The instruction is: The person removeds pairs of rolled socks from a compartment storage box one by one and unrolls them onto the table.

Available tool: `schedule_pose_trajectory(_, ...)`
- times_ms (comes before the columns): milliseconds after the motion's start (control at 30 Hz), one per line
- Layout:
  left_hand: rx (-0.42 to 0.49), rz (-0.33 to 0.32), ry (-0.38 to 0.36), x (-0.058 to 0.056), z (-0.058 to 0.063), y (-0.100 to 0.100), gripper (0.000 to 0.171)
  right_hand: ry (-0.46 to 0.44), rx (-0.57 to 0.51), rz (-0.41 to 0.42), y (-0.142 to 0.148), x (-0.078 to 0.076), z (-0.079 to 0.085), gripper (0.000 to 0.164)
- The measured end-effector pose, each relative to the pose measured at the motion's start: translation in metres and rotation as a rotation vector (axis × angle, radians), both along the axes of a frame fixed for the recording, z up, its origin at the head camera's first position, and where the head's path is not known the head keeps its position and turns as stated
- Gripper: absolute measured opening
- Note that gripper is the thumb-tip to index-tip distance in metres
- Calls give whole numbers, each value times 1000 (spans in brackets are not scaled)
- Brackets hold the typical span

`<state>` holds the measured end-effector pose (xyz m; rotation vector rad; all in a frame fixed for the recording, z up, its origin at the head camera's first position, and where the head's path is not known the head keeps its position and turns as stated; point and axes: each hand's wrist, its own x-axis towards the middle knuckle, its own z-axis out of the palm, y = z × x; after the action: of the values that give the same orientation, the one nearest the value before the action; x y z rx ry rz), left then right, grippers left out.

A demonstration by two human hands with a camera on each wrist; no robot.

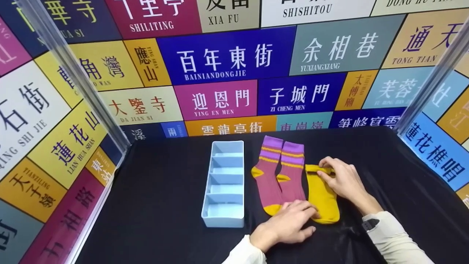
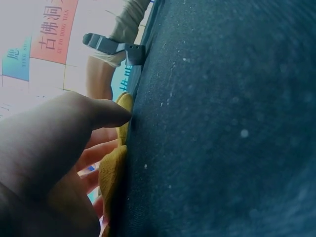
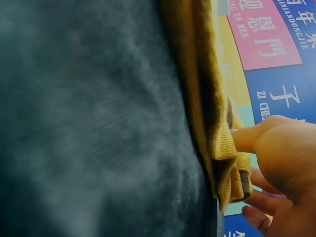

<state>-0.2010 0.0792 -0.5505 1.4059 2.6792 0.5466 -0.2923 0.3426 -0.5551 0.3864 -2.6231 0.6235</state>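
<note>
A pair of purple-and-mauve socks with yellow heels, toes and stripes lies flat on the black cloth. Right beside the pair is a yellow sock, its top folded over with a dark band showing. At that top end my right hand pinches the fabric between thumb and fingers; in the right wrist view the folded cuff bunches at the thumb. My left hand rests with extended fingers across the toe ends of the socks, its fingertips by the yellow sock's lower edge.
To the left of the socks stands a light blue box divided into several compartments. Black cloth covers the table. Panels with coloured signs rise behind and at both sides, with clear corner posts.
</note>
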Motion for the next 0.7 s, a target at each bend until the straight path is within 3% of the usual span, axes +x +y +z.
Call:
schedule_pose_trajectory(200, 3, 0, -4, 0, -1, 0, 34, 4, 3, 20, 2, -6, 1, 14)
schedule_pose_trajectory(500, 15, -7, 3, -1, -3, 0, 33, -83, 96, 54, 2, -12, 6, 29)
schedule_pose_trajectory(700, 30, -13, 31, -1, -3, -1, 32, -45, 24, 34, 3, -23, 7, 24)
